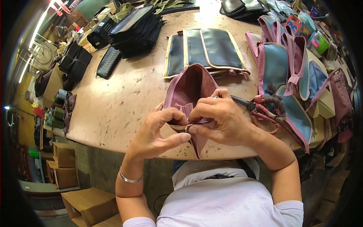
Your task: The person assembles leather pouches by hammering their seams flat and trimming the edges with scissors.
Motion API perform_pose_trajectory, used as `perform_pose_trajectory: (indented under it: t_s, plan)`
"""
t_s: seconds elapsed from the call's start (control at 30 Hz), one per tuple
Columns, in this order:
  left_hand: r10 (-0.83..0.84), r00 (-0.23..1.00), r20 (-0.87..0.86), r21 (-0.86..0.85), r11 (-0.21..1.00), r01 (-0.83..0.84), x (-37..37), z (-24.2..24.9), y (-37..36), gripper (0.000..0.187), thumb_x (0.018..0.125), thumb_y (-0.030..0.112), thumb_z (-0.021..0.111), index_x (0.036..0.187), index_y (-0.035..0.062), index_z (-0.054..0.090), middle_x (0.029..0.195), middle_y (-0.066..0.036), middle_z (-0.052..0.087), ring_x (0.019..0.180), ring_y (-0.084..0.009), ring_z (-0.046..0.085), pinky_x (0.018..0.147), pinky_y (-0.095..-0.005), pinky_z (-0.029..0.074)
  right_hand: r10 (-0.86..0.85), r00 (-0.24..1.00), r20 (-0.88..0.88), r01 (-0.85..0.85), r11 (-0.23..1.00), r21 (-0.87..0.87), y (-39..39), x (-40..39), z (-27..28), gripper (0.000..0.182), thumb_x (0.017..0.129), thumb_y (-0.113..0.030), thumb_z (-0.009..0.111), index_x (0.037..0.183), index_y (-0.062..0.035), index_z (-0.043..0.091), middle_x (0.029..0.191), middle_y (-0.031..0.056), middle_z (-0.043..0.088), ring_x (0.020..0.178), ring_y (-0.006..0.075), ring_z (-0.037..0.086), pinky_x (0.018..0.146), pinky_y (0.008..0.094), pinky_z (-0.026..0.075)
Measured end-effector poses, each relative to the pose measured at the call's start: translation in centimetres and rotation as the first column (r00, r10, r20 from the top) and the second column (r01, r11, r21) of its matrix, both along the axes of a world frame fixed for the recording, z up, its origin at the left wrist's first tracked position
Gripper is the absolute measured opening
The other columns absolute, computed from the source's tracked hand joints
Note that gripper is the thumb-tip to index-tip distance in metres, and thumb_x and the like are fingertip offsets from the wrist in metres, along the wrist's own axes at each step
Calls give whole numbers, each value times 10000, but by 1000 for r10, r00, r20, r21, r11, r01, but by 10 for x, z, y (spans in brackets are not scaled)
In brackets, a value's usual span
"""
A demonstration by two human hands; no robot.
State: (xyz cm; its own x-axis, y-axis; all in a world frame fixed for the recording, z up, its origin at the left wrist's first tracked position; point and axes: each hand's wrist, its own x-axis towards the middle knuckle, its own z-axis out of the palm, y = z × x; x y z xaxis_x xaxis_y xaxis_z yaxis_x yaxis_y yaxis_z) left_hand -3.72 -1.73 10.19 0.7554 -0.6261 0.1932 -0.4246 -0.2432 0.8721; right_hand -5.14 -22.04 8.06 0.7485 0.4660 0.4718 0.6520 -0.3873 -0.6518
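A mauve pouch with a woven-pattern lining [187,85] stands upright at the table's front edge, its mouth gaping toward me. My left hand [160,130] pinches the pouch's near edge beside the zipper [186,109], thumb pointing right. From the other side, my right hand [223,119] grips the same edge, thumb and fingers closed around it close to the zipper end. The fingertips of both hands nearly meet there and hide part of the zipper. Scissors with red-wrapped handles [261,108] lie just right of my right hand.
Flat dark panels with yellow edging [211,49] lie behind the pouch. Pink-edged blue pouch pieces [276,66] are heaped at the right. A tall stack of black pieces [134,34] and a dark textured case [109,62] sit at back left. Cardboard boxes [90,204] stand below left.
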Motion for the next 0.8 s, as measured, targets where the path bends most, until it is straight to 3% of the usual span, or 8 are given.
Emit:
perform_pose_trajectory:
  t_s: [0.13,0.23,0.33,0.43,0.53,0.63,0.73,0.8]
  plan:
    - [37,993,-114,8,999,-37,2,-2,1,144,698,91,701,795,52,602,728,-14,620,706,-137,576,958,-383,291,16,999,-46,-16,1000,4,-1,2,-2,147,748,-237,667,825,-135,593,761,-6,594,718,157,550,788,349,274]
    - [-22,999,36,93,995,18,4,2,3,142,691,101,694,788,53,602,764,-12,598,743,-111,545,1042,-421,213,40,995,-90,-38,999,15,-4,2,2,145,741,-223,670,826,-134,592,765,-7,599,710,159,554,782,345,280]
    - [30,999,16,56,998,-31,2,-1,1,146,683,94,709,774,74,597,714,12,593,729,-100,555,1077,-451,140,-2,1000,-19,2,1000,-12,-2,0,4,153,716,-174,699,800,-106,591,721,5,581,658,168,558,723,296,302]
    - [80,996,39,48,996,-81,-4,5,-4,124,701,74,704,782,78,611,727,15,625,678,-113,596,1051,-456,177,-12,999,-38,12,1000,4,-2,2,2,144,724,-165,695,805,-101,594,729,12,587,651,167,553,742,288,304]
    - [85,989,124,95,991,-97,-8,1,-7,146,693,35,705,793,79,610,720,7,621,677,-127,605,1056,-462,172,89,987,-131,-96,994,-45,-9,5,8,131,768,-183,662,825,-82,600,736,37,596,664,190,553,761,294,319]
    - [71,976,204,21,997,-77,-7,-5,-6,159,685,-15,689,791,71,609,721,-2,618,676,-148,608,1042,-474,228,162,928,-336,-185,982,-36,-21,17,17,156,806,-200,595,892,-76,634,794,92,644,767,250,613,813,372,374]
    - [46,881,472,15,998,-60,-8,-7,-8,178,660,-38,673,788,69,615,755,-16,610,669,-154,599,994,-469,336,131,913,-387,-170,983,-69,-21,19,17,194,833,-215,563,911,-57,644,791,119,650,776,269,624,783,371,411]
    - [33,803,595,-5,999,-38,-9,-19,-5,189,641,-37,671,787,71,619,794,-29,603,672,-154,590,951,-469,390,158,937,-310,-195,977,-90,-22,20,6,192,838,-225,578,889,-47,630,728,97,610,705,234,573,733,348,390]
